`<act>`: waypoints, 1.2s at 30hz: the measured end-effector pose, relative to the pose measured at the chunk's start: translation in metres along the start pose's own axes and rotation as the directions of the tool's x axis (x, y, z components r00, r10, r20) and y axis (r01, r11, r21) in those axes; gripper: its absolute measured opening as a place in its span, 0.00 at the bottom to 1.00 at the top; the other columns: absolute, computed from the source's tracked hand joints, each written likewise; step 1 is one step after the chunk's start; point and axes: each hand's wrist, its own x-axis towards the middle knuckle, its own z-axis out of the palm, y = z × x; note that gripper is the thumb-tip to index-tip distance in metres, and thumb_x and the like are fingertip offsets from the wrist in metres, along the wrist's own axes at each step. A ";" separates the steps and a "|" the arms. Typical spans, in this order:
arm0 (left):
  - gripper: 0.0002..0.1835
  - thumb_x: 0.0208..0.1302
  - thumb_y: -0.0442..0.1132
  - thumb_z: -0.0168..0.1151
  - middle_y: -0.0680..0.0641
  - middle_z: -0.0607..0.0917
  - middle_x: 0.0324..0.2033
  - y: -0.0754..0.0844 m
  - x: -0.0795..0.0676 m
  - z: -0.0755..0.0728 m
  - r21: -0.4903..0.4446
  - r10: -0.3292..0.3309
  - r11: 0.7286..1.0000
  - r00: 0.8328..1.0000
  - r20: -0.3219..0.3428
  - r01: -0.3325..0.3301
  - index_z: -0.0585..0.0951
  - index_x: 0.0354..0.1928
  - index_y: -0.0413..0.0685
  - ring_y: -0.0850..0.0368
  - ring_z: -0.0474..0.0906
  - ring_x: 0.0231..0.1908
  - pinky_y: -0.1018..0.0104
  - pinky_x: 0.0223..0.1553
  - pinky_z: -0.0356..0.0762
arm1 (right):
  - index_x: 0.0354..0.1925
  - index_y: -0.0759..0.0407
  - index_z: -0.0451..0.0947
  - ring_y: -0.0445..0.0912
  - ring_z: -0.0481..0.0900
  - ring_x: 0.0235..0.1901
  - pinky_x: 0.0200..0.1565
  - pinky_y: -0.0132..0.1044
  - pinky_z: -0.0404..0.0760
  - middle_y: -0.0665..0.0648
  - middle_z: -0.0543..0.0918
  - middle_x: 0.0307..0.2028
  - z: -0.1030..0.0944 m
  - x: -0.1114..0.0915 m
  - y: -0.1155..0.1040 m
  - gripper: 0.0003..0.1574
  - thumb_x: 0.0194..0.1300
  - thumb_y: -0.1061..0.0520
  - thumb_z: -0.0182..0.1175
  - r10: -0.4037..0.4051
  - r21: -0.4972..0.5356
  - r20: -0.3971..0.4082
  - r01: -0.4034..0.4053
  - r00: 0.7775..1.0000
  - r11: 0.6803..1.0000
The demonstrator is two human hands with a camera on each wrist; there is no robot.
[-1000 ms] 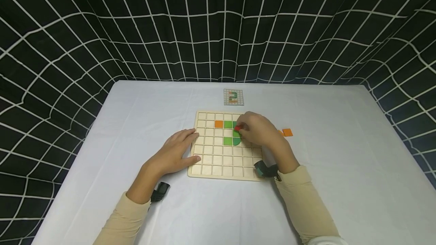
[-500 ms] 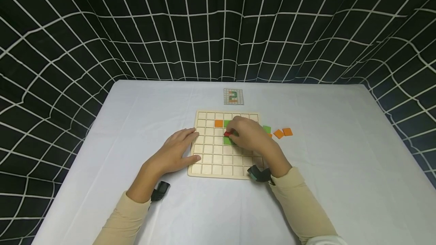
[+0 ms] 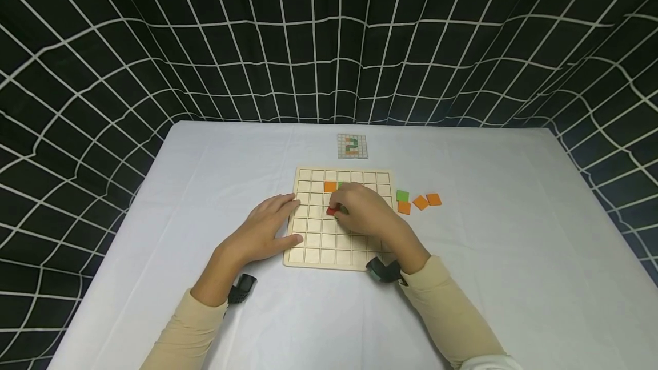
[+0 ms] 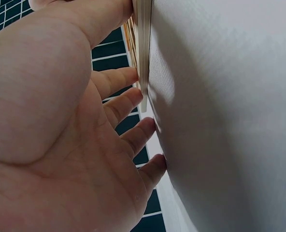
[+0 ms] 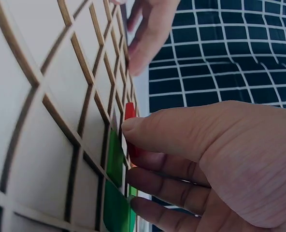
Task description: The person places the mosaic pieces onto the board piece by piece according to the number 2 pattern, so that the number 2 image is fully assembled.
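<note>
R hand (image 3: 362, 210) pinches red tile (image 3: 332, 210) over gridded board (image 3: 329, 241)

Red tile's btwn thumb & fingers of R hand, a bit L of board centre; can't tell if it's touching the wood. R wrist view has it approx. parallel to the board, w/ light green tile (image 5: 115, 157) & dark green tile (image 5: 116, 207) lying in cells just beside; the hand's other fingers are bent nr those.

L hand (image 3: 264, 233) is spread, thumb well apart from the fingers, at the board's L edge. Index & thumb tips overlap the rim; L wrist view shows the outer fingertips down at the white surface (image 3: 504, 204).

Upper part of board: orange tile (image 3: 330, 186) in a cell, a green one next to it, mostly hidden by R hand.

R of board, loose: green square (image 3: 402, 195) w/ orange square (image 3: 404, 208) just below, then two more orange pcs farther R, close together.

Beyond board's far edge: small gridded card (image 3: 352, 146) w/ a "2" pattern. Dark cloth w/ white grid lines (image 3: 329, 39) hangs behind.
</note>
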 end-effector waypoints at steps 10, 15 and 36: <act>0.40 0.67 0.53 0.65 0.42 0.60 0.75 0.000 -0.001 0.000 -0.004 -0.005 1.000 1.000 0.007 0.005 0.64 0.75 0.42 0.40 0.51 0.74 0.40 0.71 0.49 | 0.36 0.56 0.86 0.45 0.76 0.37 0.41 0.38 0.78 0.49 0.81 0.34 0.007 0.000 -0.004 0.06 0.60 0.66 0.68 -0.037 -0.007 -0.016 0.037 0.999 0.999; 0.40 0.67 0.53 0.65 0.42 0.60 0.75 0.000 0.000 0.000 0.001 0.004 1.000 1.000 -0.001 -0.004 0.64 0.75 0.42 0.40 0.52 0.74 0.40 0.71 0.49 | 0.35 0.57 0.87 0.45 0.77 0.37 0.43 0.38 0.78 0.50 0.82 0.35 0.009 0.001 -0.003 0.07 0.59 0.67 0.69 -0.077 -0.014 -0.031 0.076 0.997 0.997; 0.41 0.66 0.53 0.66 0.41 0.61 0.74 -0.002 0.000 0.002 0.005 0.003 1.000 1.000 0.001 -0.003 0.64 0.75 0.41 0.40 0.52 0.74 0.41 0.71 0.49 | 0.47 0.62 0.86 0.53 0.81 0.48 0.52 0.50 0.78 0.57 0.86 0.44 -0.035 -0.014 0.032 0.12 0.64 0.62 0.64 0.264 -0.005 0.038 -0.264 0.964 0.964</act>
